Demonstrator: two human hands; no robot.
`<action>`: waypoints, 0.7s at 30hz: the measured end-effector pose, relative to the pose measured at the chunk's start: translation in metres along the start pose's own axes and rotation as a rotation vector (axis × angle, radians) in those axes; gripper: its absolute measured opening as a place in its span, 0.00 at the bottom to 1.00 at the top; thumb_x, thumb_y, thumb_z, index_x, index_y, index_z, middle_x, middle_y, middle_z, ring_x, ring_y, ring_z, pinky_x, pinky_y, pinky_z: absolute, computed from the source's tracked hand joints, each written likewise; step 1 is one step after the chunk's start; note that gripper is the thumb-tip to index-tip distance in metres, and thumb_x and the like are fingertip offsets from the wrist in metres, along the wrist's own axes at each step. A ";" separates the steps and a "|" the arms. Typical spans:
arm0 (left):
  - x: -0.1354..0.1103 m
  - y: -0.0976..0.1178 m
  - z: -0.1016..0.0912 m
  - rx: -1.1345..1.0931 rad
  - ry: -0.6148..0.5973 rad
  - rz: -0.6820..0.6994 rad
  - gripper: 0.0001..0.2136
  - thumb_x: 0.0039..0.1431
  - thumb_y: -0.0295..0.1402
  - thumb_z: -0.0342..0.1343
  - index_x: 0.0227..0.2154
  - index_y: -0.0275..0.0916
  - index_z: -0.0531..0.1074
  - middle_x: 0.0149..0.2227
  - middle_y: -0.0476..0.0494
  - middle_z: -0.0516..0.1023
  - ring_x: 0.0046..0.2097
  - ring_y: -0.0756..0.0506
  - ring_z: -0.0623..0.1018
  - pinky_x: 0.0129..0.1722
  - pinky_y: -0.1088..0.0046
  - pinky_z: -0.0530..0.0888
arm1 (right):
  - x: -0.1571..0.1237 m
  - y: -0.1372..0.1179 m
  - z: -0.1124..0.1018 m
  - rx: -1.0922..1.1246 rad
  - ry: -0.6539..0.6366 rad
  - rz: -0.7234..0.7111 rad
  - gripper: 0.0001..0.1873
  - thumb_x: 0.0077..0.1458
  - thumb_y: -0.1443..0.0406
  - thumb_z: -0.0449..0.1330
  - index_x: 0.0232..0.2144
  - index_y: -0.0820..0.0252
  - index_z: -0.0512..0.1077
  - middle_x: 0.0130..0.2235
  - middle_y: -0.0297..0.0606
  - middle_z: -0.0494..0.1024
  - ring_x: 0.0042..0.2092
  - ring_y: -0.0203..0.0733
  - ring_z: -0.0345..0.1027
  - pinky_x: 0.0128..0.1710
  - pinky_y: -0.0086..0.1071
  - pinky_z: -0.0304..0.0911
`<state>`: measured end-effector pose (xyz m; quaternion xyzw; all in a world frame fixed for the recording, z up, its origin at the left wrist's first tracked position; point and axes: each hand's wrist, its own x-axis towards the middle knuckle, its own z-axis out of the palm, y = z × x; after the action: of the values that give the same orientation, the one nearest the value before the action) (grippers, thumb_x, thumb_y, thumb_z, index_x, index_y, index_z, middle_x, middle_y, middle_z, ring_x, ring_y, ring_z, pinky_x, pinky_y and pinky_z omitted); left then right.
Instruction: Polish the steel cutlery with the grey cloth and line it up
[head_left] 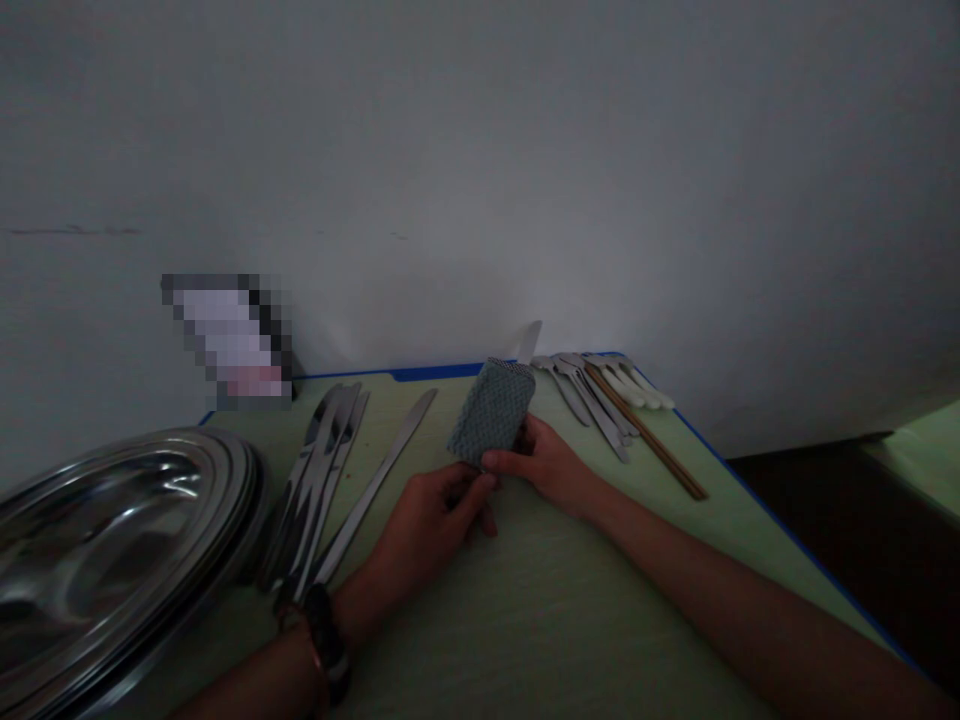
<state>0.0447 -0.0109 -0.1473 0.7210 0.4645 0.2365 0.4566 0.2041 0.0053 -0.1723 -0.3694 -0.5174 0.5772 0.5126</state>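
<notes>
A grey checkered scrubbing sponge (491, 412) is in my right hand (551, 465), which is closed on its lower right side. From behind the sponge's top edge sticks the blade of a table knife (531, 343), pointing up toward the wall. My left hand (439, 510) is closed in a pinch just below the sponge, at the knife's lower end; the fingers and sponge hide the handle. Another table knife (382, 470) lies on the table left of my hands. Beside it is a pile of several knives (319, 470).
Stacked oval steel trays (112, 530) fill the left side. Spoons (589, 395), wooden chopsticks (652, 440) and white-handled cutlery (630, 385) lie at the back right. A blurred-out upright object (232, 340) leans on the wall (480, 180). The green table (585, 620) has a blue edge.
</notes>
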 end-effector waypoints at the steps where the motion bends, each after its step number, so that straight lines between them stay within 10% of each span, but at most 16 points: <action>1: 0.000 0.000 0.000 0.000 0.000 0.002 0.14 0.57 0.39 0.47 0.24 0.37 0.71 0.17 0.53 0.70 0.19 0.52 0.65 0.19 0.79 0.60 | 0.000 0.000 0.000 0.003 0.001 0.001 0.21 0.38 0.63 0.67 0.38 0.56 0.66 0.41 0.36 0.75 0.42 0.40 0.69 0.45 0.38 0.64; 21: 0.001 -0.004 -0.001 0.007 0.024 0.021 0.16 0.57 0.41 0.49 0.19 0.37 0.69 0.16 0.54 0.67 0.19 0.53 0.64 0.19 0.79 0.60 | 0.000 -0.002 0.001 0.027 -0.011 -0.006 0.17 0.41 0.62 0.65 0.36 0.58 0.68 0.38 0.35 0.77 0.39 0.39 0.70 0.43 0.36 0.64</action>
<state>0.0433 -0.0091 -0.1503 0.7245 0.4631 0.2485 0.4459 0.2041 0.0048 -0.1699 -0.3575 -0.5136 0.5846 0.5165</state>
